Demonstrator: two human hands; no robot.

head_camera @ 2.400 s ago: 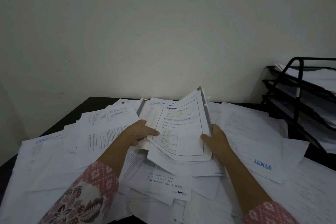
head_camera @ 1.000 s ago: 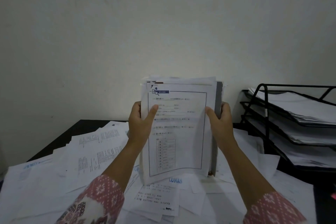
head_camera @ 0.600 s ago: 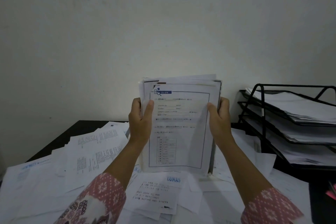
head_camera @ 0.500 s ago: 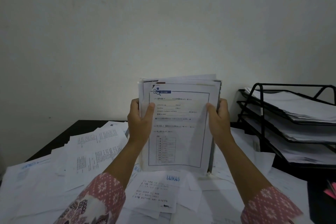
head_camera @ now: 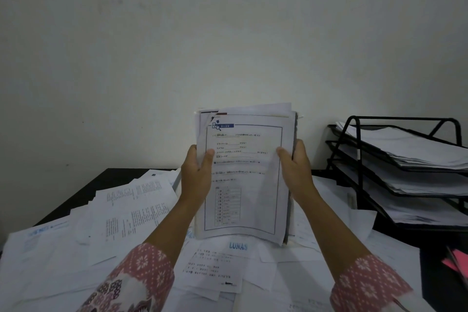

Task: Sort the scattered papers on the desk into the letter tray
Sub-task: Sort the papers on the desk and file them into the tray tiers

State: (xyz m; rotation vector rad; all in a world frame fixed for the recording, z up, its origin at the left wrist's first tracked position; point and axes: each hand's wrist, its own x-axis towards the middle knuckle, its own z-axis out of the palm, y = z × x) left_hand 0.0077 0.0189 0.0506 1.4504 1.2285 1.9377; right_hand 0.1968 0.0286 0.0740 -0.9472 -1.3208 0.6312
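The stack (head_camera: 243,180) stands upright at centre frame, over the loose sheets (head_camera: 131,200) that cover the surface (head_camera: 106,181). I cannot tell whether its lower edge rests on them. Its top edges are ragged and one corner is folded at upper left. A sheet could slide out or crumple if the grip slackens on the way to the tray (head_camera: 405,118) at the right edge. The tray's tiers already hold paper, so an uneven bundle may snag on the wire.

The left hand (head_camera: 196,177) clasps the stack's left edge, thumb in front and fingers behind. The right hand (head_camera: 297,172) clasps the right edge likewise.
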